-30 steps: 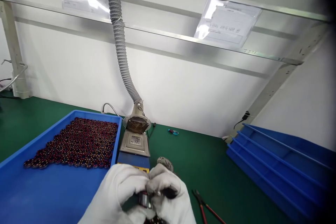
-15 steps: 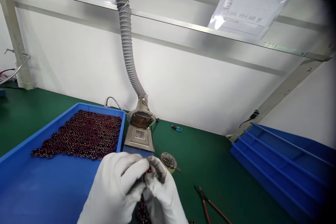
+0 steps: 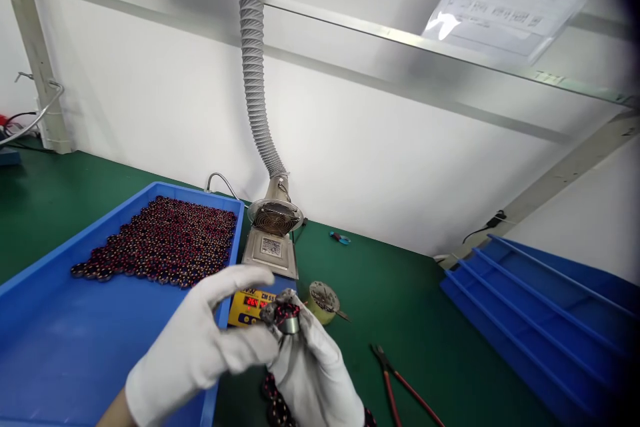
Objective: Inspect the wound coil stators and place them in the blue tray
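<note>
Head view: a small metal-sided part (image 3: 289, 325) is held in the fingers of the gloved right hand (image 3: 320, 367), while the gloved left hand (image 3: 195, 340) is spread wide just beside it. It may be judged light and stiff, perhaps slippery; it is best gripped by the metal side, clear of the red-flecked top. Farther out, similar parts (image 3: 173, 240) are massed in a blue tray (image 3: 100, 340).

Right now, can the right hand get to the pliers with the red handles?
Probably yes. The pliers lie to the right of the right hand on the green table, and nothing seems to block the way, though its grip is busy with a small round part.
</note>
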{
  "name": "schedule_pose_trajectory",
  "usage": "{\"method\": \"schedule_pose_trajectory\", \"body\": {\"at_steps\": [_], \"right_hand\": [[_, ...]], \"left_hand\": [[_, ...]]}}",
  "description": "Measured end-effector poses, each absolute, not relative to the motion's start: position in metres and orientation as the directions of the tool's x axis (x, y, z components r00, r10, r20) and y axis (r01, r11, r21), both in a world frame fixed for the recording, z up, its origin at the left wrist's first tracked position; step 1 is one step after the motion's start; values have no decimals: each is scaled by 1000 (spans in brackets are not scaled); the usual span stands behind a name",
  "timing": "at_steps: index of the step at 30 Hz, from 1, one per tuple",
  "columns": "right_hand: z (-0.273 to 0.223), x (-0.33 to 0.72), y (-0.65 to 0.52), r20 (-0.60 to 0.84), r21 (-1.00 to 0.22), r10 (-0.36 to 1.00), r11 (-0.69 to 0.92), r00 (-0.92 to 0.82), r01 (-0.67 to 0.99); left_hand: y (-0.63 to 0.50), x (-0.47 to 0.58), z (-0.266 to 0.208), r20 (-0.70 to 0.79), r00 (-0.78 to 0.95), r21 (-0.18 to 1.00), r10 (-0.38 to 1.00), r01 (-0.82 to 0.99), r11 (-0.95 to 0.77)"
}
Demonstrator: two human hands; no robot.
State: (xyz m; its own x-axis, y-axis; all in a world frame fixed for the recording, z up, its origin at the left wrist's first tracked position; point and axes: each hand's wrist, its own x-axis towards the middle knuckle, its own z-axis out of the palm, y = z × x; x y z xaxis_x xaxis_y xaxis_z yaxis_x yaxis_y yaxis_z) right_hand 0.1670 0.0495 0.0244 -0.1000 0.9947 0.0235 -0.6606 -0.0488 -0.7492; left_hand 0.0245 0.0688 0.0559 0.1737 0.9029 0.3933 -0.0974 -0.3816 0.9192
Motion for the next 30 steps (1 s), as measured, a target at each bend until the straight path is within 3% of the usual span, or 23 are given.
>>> {"method": "schedule_pose_trajectory", "body": {"at_steps": [2,5,9,11,13,15,18,23,27,30], "right_hand": [[23,165,50,31,-758,996,-31,-83,-652],[19,163,52,47,-761,997,-6,-65,-649],[18,162,53,43,-761,995,-27,-93,-648],[20,161,53,49,-767,995,-16,-83,-641],[22,160,53,57,-778,996,3,-65,-629],[23,159,52,61,-780,997,16,-52,-625],[22,160,51,50,-770,997,1,-59,-638],[21,166,50,-14,-726,991,-104,-136,-680],[23,165,51,-30,-665,982,-157,-184,-730],[23,165,50,-27,-627,981,-165,-190,-762]], "left_hand": [[68,30,56,420,194,907,887,-113,-405],[67,39,51,506,70,845,860,-240,-478],[64,38,51,405,-91,809,910,-427,-403],[63,34,56,360,-41,862,932,-368,-349],[63,33,61,355,113,924,928,-193,-330],[64,36,62,436,199,900,877,-98,-425],[66,39,57,533,106,844,839,-138,-519],[68,28,53,432,-97,872,897,-211,-443],[65,26,55,516,198,841,833,65,-537],[63,34,56,582,278,781,764,72,-621]]}}
